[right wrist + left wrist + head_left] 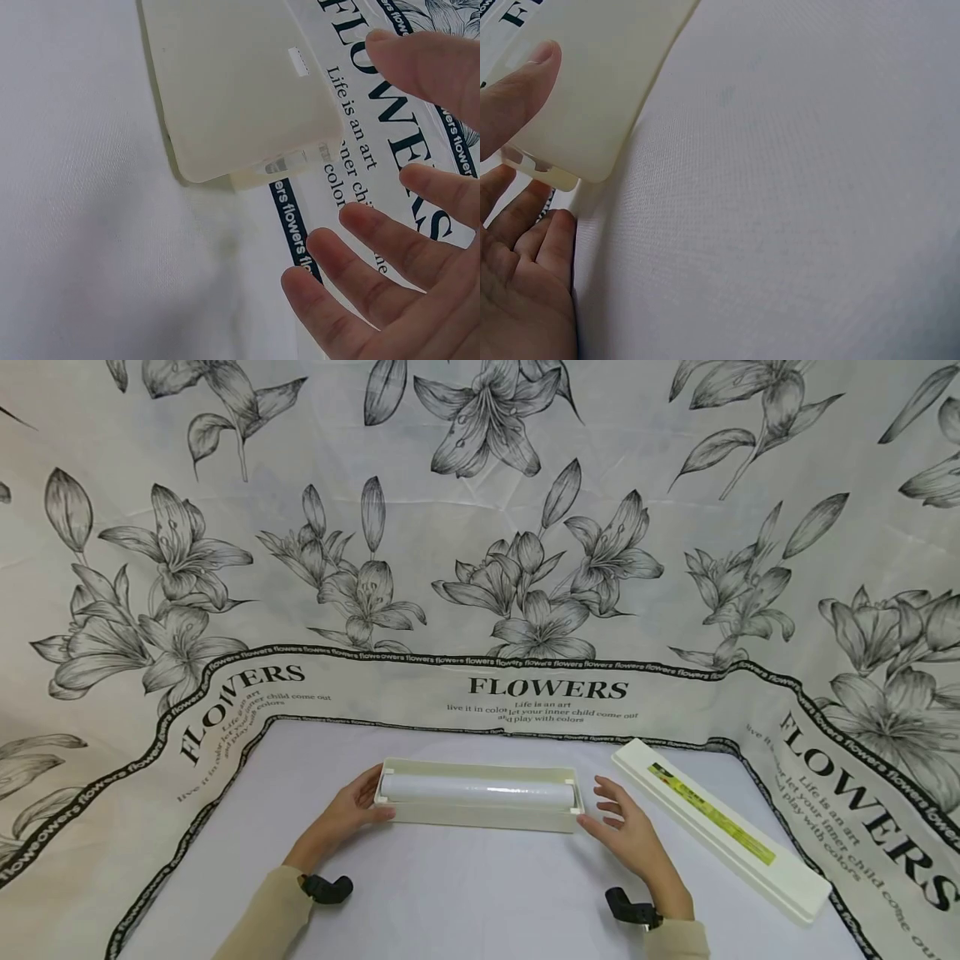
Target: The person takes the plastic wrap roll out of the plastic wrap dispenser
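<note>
Hands (348,810) at box (480,818) ends, lid (718,829) apart, wide cloth (465,893) in front

The box (480,816) is cream, roll (476,790) white, label (710,814) yellow-green, backdrop (465,518) black-flowered.

Cloth (390,689) reading "FLOWERS" (549,688), "Life is an art" (542,705)

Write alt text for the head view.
A person's left hand holds one end of a long, open, off-white box containing a white roll; their right hand is open at the other end. To the right, a matching lid with a yellow-green label lies aslant on white cloth.
</note>
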A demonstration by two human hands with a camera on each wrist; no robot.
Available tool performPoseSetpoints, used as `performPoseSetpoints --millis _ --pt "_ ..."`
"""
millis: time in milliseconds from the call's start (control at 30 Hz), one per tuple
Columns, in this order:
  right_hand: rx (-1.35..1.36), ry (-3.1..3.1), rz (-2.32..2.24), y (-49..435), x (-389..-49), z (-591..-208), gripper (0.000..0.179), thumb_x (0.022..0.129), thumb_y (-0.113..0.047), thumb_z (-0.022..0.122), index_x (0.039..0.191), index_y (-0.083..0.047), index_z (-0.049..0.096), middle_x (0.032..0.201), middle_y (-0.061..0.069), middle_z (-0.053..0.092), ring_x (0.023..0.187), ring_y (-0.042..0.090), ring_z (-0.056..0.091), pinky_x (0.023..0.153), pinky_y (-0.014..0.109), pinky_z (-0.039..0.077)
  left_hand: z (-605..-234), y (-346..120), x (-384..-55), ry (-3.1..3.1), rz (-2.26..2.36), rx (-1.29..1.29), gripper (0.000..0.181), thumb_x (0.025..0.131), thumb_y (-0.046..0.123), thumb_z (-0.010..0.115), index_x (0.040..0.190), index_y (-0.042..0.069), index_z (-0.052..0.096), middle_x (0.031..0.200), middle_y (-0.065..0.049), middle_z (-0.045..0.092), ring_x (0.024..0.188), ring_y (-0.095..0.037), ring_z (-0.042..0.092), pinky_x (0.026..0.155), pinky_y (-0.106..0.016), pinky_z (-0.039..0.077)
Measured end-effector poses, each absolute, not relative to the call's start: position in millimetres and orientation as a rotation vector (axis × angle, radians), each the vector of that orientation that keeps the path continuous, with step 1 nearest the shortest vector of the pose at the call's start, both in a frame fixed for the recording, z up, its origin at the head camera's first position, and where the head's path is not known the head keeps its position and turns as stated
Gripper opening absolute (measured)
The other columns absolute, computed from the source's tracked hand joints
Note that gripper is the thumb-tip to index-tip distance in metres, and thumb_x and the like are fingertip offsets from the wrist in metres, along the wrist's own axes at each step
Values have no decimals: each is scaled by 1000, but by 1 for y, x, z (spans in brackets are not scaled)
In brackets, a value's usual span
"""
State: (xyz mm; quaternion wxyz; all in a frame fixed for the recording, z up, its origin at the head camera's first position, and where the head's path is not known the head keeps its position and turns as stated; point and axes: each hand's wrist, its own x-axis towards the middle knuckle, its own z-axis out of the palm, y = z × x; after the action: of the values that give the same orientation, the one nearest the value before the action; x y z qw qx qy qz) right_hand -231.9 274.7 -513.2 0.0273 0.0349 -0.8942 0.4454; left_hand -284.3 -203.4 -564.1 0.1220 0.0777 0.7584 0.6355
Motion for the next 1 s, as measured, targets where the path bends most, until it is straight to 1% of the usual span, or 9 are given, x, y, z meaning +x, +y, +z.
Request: performPoseSetpoints --millis 300,500,733,1000 --pt "120 -2780 1404 268 -228 -514 82 92 -41 78 157 -11 39 152 22 50 134 42 54 110 57 52 -566 -204 -282 2187 1875 216 104 82 22 89 164 14 25 170 -12 26 158 -30 22 129 -40 23" --pt "199 -2779 1363 260 -230 -507 76 92 -36 79 155 -11 43 152 19 50 134 40 54 109 57 52 -567 -203 -285 2197 1865 228 104 82 23 89 164 14 25 170 -12 26 159 -30 22 129 -41 23" --pt "284 -2786 1159 255 -238 -498 71 92 -29 79 151 -6 47 148 23 53 130 44 56 105 60 53 -567 -204 -288 2189 1868 261 103 83 22 88 164 14 25 170 -13 25 158 -32 22 129 -42 23" --pt "387 -2842 1048 252 -250 -492 71 90 -23 81 151 -6 48 148 20 55 130 41 57 110 62 49 -567 -205 -288 2195 1873 237 104 82 22 89 164 13 25 170 -13 26 158 -33 23 128 -42 24"
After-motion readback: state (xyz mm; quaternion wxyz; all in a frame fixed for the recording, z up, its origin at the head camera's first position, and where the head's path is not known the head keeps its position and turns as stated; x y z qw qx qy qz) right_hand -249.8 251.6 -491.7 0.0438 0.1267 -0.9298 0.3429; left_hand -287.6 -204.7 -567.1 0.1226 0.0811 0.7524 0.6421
